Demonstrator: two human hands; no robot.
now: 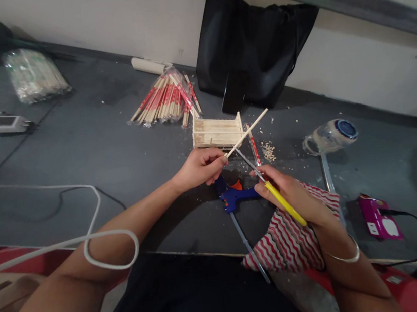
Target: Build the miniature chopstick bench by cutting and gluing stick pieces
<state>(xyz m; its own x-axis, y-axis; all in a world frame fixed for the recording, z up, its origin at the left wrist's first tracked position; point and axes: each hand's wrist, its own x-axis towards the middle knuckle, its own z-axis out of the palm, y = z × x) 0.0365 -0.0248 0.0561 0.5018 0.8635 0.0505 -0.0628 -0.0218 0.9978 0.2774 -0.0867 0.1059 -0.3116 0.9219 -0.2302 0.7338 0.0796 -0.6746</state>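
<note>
My left hand is closed, pinching a bare wooden chopstick that slants up to the right. In my right hand is a yellow-handled knife, its thin metal blade reaching up to the chopstick near my left fingertips. Just beyond my hands lies a small rack-like piece made of wooden sticks. A blue glue gun with a clear glue stick rests on the table below my hands, partly hidden. A chopstick in a red-printed wrapper and small wood bits lie to the right.
Wrapped chopsticks lie in a bundle behind. A black bag and dark phone lean against the wall. To the right are a glass jar, striped cloth and purple box. A white cable crosses my left arm.
</note>
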